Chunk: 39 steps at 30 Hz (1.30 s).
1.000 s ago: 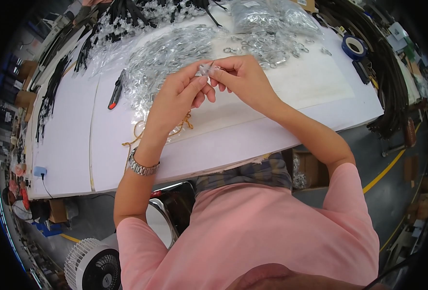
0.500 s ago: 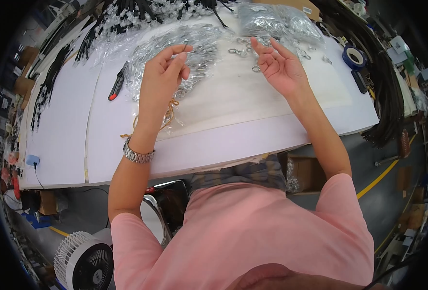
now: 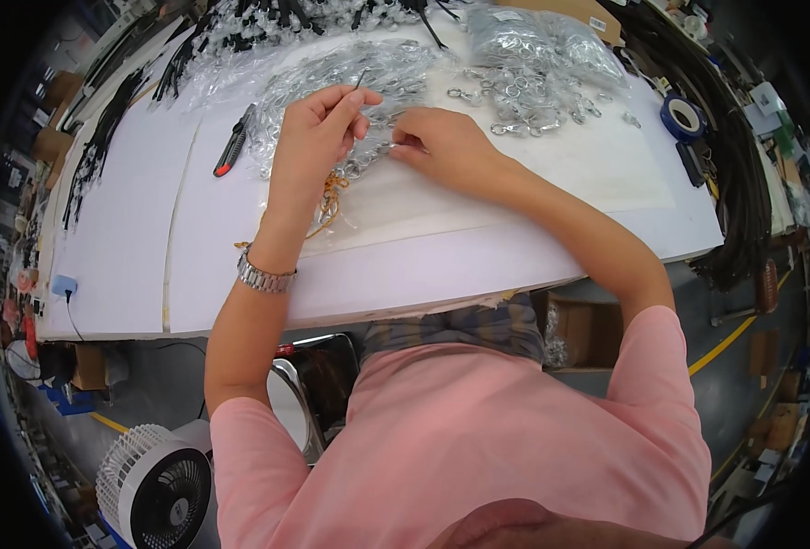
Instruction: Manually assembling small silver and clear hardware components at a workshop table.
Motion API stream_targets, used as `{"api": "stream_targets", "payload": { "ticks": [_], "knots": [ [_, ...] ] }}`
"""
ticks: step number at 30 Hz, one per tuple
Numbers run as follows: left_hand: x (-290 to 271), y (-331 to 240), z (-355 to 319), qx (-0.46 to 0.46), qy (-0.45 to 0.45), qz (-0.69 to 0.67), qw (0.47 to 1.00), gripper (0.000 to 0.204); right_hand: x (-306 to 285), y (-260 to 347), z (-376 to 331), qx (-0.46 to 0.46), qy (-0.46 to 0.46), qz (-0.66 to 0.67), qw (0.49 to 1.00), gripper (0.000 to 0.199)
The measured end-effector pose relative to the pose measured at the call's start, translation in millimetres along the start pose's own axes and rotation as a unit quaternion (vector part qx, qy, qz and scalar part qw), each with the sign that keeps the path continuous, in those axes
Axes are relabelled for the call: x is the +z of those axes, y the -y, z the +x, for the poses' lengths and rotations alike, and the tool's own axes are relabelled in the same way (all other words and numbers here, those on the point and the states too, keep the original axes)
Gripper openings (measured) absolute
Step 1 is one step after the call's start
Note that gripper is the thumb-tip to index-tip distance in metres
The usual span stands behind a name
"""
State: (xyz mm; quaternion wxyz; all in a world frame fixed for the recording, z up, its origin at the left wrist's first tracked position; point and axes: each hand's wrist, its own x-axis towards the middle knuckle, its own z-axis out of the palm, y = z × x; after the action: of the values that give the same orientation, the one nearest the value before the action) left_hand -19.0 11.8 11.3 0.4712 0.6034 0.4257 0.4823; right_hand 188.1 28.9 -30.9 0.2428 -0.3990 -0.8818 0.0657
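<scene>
My left hand (image 3: 318,123) is raised over a pile of silver metal clasps (image 3: 350,82) on clear plastic and pinches one small metal piece (image 3: 361,80) between thumb and forefinger. My right hand (image 3: 441,146) rests on the white table (image 3: 149,247) just right of it, fingers curled at the pile's edge; I cannot tell what they hold. A silver watch (image 3: 260,274) sits on my left wrist. Yellow rubber bands (image 3: 332,197) lie under my left forearm.
A red-and-black utility knife (image 3: 233,142) lies left of the pile. Bags and loose metal rings (image 3: 528,64) sit at the back right. A blue tape roll (image 3: 682,117) is at the right edge. Black straps (image 3: 103,137) crowd the far edges. A white fan (image 3: 153,485) stands below.
Both hands were together holding a piece, spread apart to the piles, and have come back toward the middle. The left now lifts a small metal piece.
</scene>
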Motion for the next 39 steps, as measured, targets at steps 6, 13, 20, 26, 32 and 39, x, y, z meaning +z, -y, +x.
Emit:
{"api": "stream_targets", "payload": {
  "ticks": [6, 13, 20, 26, 32, 39],
  "knots": [
    [6, 4, 1, 0.042, -0.050, 0.116, 0.991, 0.026, -8, -22, -7, 0.151, -0.008, 0.439, 0.886, 0.026],
    [3, 3, 3, 0.014, 0.028, 0.156, 0.987, 0.024, -21, -19, -7, 0.164, 0.075, 0.544, 0.820, 0.022],
    [11, 0, -2, 0.059, -0.017, 0.216, 0.974, 0.030, -33, -9, -10, 0.184, 0.073, 0.529, 0.825, 0.028],
    [15, -3, -6, 0.086, -0.017, 0.261, 0.961, 0.034, -39, -10, -12, 0.184, 0.183, 0.589, 0.765, 0.027],
    [11, -1, -4, -0.032, 0.080, 0.004, 0.996, 0.021, -41, -15, -14, 0.186, 0.196, 0.563, 0.781, 0.028],
    [18, 5, -6, 0.045, 0.065, 0.185, 0.980, 0.015, -42, -8, -14, 0.178, 0.213, 0.552, 0.786, 0.032]
  ]
}}
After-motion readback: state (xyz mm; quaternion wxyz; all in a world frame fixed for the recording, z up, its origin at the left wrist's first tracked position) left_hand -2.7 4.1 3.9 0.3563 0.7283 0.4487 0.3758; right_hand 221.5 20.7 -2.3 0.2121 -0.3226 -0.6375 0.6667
